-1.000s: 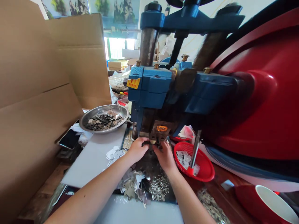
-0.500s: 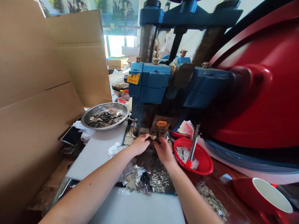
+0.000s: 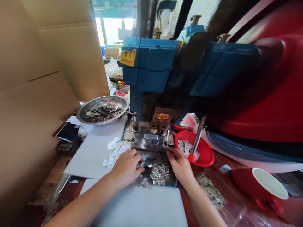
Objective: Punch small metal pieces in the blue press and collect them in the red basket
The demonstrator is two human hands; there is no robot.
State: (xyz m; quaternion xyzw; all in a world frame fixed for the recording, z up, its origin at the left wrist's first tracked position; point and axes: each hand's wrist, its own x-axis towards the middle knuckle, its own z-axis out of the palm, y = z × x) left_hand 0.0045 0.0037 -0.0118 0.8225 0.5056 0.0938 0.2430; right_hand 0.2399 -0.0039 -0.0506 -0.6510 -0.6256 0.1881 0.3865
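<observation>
My left hand point(image 3: 129, 167) is over the loose flat metal pieces point(image 3: 145, 181) in front of the press. Its thumb and curled fingers are apart, with metal pieces touching the fingertips. My right hand point(image 3: 181, 164) rests by the right front edge of the steel die block point(image 3: 137, 143), fingers stretched out and nothing visible in them. On top of the block lies a shiny flat metal piece point(image 3: 151, 137). Above it stands the blue press point(image 3: 156, 63), its punch holder point(image 3: 163, 116) raised clear of the block. Small silver scraps point(image 3: 161, 173) lie between my hands.
White metal plates point(image 3: 115, 153) lie left of the die. A steel bowl point(image 3: 80, 116) of metal pieces stands behind them. At right are a red basket point(image 3: 208, 154), a metal lever point(image 3: 199, 135), a red mug point(image 3: 246, 186) and the large red flywheel point(image 3: 260, 104). Cardboard point(image 3: 35, 126) walls the left.
Both hands have drawn back from under the punch. My left hand has come down to the loose pieces, my right to the block's right edge. The camera view has moved closer and tilted downward.
</observation>
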